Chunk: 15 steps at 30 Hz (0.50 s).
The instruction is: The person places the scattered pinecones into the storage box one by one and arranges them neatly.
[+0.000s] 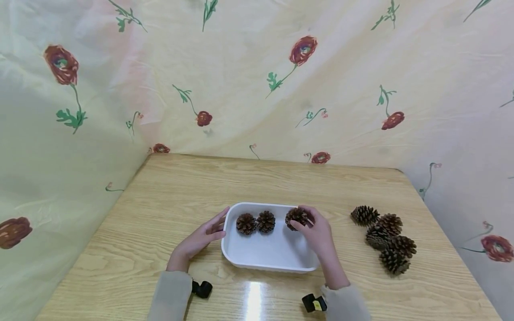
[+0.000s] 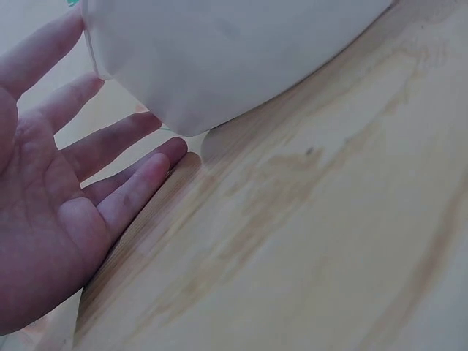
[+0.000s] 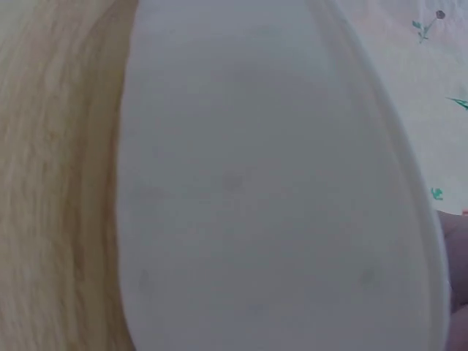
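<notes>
A white rectangular tray (image 1: pixel 265 256) rests on the wooden table. Inside it, toward the back left, two brown pine cones sit side by side, the left pine cone (image 1: pixel 246 224) against the right one (image 1: pixel 266 222). My right hand (image 1: pixel 318 232) reaches over the tray's right end and grips a third pine cone (image 1: pixel 296 218) near the back right corner. At the tray's left end, my left hand (image 1: pixel 201 238) touches the outer wall with spread, fairly straight fingers (image 2: pixel 110 146). The right wrist view is mostly filled by the tray's outside wall (image 3: pixel 270 175); the held cone is hidden there.
Several more pine cones (image 1: pixel 389 223) lie in a cluster on the table to the right of the tray. Bare wood (image 1: pixel 257 178) stretches behind the tray to a flower-patterned cloth (image 1: pixel 241 80) that hangs at the back and sides.
</notes>
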### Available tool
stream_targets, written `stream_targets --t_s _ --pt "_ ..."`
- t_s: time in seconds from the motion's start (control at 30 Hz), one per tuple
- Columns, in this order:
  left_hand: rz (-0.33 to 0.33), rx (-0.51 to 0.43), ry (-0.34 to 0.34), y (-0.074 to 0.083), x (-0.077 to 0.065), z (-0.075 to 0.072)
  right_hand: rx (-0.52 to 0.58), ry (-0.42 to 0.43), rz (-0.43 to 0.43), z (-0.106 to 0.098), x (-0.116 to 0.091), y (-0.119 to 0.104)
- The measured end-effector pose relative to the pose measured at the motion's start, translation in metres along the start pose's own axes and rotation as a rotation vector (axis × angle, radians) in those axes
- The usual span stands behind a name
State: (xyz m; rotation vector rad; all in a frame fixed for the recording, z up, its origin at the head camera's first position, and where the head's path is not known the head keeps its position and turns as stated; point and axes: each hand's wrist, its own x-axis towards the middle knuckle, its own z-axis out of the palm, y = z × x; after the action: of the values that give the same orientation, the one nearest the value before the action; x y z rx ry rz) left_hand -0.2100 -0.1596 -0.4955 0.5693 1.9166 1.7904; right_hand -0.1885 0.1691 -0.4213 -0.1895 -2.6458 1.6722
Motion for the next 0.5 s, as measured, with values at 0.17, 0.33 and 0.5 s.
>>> stream_targets --t_s 0.17,0.33,0.5 --pt "-0.004 0.013 0.005 0.000 0.000 0.000 -0.046 0.005 -0.008 0.009 0.002 0.002" --pt "-0.001 0.009 0.004 0.001 0.000 0.001 -0.089 0.017 -0.016 0.015 0.002 0.003" --pt "-0.003 0.003 0.003 0.001 -0.001 0.000 -0.109 0.034 -0.030 0.021 0.001 0.004"
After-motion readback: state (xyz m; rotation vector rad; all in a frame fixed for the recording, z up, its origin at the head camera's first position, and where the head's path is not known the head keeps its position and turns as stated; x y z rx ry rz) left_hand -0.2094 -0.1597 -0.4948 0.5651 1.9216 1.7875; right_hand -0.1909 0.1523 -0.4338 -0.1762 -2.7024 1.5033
